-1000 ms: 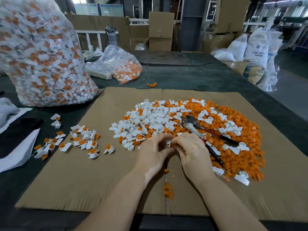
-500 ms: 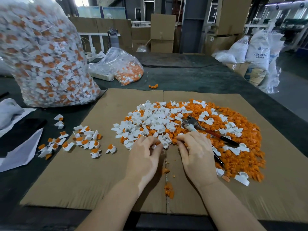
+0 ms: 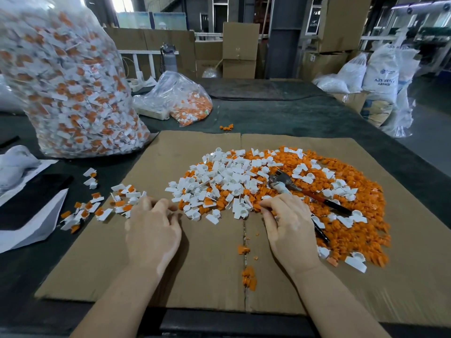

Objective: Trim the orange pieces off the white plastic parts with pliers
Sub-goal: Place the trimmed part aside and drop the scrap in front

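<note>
A dim warehouse interior. A dark green table (image 3: 280,115) stretches toward the back. Behind it stand stacked cardboard boxes (image 3: 240,53), a dark steel pillar (image 3: 284,37) and a white railing (image 3: 146,59). White sacks (image 3: 380,76) lean together at the right. Daylight glows through a high window (image 3: 123,3) at the upper left.
</note>
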The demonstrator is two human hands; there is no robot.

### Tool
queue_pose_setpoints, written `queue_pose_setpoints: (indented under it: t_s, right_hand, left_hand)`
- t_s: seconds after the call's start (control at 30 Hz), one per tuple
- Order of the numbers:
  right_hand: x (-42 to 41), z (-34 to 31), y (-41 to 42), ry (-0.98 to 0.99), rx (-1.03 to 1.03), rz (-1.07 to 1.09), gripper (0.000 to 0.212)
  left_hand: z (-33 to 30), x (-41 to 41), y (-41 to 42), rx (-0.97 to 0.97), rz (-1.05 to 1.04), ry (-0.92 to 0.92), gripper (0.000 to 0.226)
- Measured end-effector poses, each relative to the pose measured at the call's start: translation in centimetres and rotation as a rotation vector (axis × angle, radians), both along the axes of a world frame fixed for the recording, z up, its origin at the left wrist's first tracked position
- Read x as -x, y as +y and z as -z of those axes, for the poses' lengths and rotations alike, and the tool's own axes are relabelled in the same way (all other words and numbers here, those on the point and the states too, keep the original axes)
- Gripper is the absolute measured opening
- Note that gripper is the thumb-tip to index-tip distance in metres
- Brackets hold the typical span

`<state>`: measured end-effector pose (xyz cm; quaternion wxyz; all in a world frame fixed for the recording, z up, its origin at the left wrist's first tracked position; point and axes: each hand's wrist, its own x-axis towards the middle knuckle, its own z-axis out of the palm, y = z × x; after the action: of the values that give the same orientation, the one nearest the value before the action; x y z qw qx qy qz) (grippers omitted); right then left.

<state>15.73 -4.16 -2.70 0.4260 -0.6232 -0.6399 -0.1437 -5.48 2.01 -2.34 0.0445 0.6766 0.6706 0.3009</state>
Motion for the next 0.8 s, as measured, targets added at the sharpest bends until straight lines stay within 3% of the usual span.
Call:
queue_pose_setpoints:
  t_s: [0.23, 0.5, 0.73, 0.8]
  right_hand:
    - [-0.1, 0.2, 0.1, -0.018, -0.009, 0.102, 0.01]
    - [-0.1, 0.6, 0.8, -0.112, 0.046, 0.272, 0.017]
    - [0.2, 0.3, 1.5, -0.263, 0.145, 0.324, 0.021]
    - [0.2, 0.3, 1.6, -0.314, 0.165, 0.328, 0.019]
  left_hand:
    - [-0.1, -2.1, 0.4, 0.017, 0.06, 0.114, 0.027]
    - [-0.9, -2.3, 0.2, 0.072, 0.1, 0.053, 0.013]
    - [-1.1, -3.6, -0.8, 0.016, 0.303, -0.169, 0.006]
    - [-1.0, -4.6, -0.9, 0.069, 0.38, -0.252, 0.015]
